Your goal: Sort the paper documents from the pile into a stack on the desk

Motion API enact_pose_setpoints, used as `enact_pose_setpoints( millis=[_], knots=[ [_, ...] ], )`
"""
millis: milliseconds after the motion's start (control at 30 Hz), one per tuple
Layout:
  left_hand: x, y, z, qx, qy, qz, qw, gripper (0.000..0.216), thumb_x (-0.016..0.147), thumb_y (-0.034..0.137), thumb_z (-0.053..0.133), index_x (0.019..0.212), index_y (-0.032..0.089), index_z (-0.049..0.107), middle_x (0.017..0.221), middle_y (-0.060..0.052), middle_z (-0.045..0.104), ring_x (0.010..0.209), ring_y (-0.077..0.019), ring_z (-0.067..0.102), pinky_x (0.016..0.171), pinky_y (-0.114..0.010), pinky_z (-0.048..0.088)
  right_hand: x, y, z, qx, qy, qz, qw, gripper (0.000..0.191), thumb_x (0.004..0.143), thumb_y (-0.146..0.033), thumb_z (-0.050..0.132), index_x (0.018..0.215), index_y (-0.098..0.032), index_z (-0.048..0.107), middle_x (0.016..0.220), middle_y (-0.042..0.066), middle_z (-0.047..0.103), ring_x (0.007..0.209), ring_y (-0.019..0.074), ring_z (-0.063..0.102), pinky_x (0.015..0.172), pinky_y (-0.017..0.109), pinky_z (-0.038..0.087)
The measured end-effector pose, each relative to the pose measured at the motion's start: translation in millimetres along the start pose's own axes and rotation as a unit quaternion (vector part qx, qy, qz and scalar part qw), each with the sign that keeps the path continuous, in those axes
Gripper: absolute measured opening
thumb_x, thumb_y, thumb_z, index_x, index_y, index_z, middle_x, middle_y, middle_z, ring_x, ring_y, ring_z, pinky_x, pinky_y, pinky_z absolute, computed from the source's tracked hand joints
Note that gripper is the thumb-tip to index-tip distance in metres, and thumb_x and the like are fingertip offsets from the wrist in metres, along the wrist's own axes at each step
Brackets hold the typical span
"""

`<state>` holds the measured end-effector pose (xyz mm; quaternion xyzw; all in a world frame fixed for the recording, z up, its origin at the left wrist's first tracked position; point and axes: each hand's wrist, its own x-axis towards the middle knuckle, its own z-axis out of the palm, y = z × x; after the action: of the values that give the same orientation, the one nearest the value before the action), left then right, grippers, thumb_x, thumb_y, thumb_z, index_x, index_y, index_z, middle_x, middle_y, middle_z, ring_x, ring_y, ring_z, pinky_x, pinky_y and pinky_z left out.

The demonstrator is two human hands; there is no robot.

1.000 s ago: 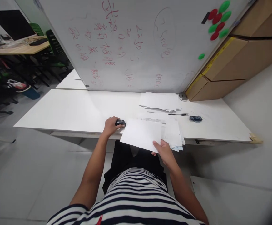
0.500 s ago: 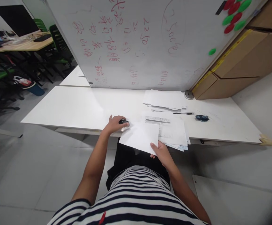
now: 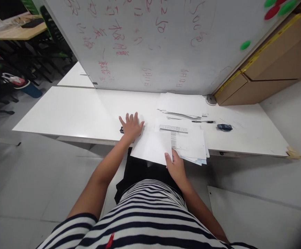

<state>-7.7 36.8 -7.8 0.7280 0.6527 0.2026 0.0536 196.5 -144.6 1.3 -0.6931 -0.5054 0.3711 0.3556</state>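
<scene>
My left hand [image 3: 131, 125] lies flat on the white table [image 3: 69, 114] with its fingers spread, covering a small black object [image 3: 121, 130] that peeks out at its left side. My right hand [image 3: 175, 165] pinches the near right corner of a blank white sheet [image 3: 151, 147], which overhangs the table's front edge. Under and to the right of that sheet lies a stack of printed papers [image 3: 190, 143].
A second pile of papers [image 3: 182, 103] lies at the back by the whiteboard [image 3: 150, 41]. A black pen [image 3: 202, 121] and a small dark blue object [image 3: 224, 127] lie to the right. Cardboard boxes [image 3: 269, 69] stand at back right. Desks and chairs fill the far left.
My left hand has opened from a grip on the black object and now lies flat over it. The right hand has slid the white sheet left and slightly forward.
</scene>
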Motion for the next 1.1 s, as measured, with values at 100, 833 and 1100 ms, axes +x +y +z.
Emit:
enact_pose_setpoints(
  millis=[100,833,1100],
  knots=[
    [7.2,-4.7,-3.9,-0.026,-0.044,-0.035,0.998,0.07,0.086,0.061,0.041,0.142,0.019,0.038,0.139,-0.018,0.049,0.14,-0.0376,0.025,0.111,-0.063,0.003,-0.1,-1.7,2.6,-0.001,-0.014,-0.007,1.0,0.048,0.089,-0.048,0.044,0.128,-0.023,0.056,0.088,0.006,0.072,0.072,0.0265,0.067,0.065,0.036,0.052],
    [-20.2,-63.0,-13.1,-0.096,0.014,-0.015,0.995,0.046,0.096,0.047,0.025,0.085,0.023,0.063,0.092,-0.007,0.066,0.091,-0.0208,0.059,0.081,-0.034,0.041,13.3,-16.1,-83.1,0.057,0.152,-0.002,0.987,0.038,0.08,-0.053,0.058,0.089,-0.017,0.066,0.076,0.003,0.065,0.069,0.0181,0.056,0.064,0.028,0.046],
    [-17.0,-65.1,-11.7,-0.093,0.015,-0.016,0.995,0.047,0.096,0.047,0.024,0.085,0.024,0.063,0.09,-0.007,0.066,0.092,-0.0221,0.059,0.082,-0.036,0.041,19.0,6.0,-78.7,0.07,0.214,-0.013,0.974,0.041,0.08,-0.058,0.056,0.081,-0.017,0.065,0.07,0.001,0.063,0.068,0.0168,0.055,0.066,0.027,0.043]
  ],
)
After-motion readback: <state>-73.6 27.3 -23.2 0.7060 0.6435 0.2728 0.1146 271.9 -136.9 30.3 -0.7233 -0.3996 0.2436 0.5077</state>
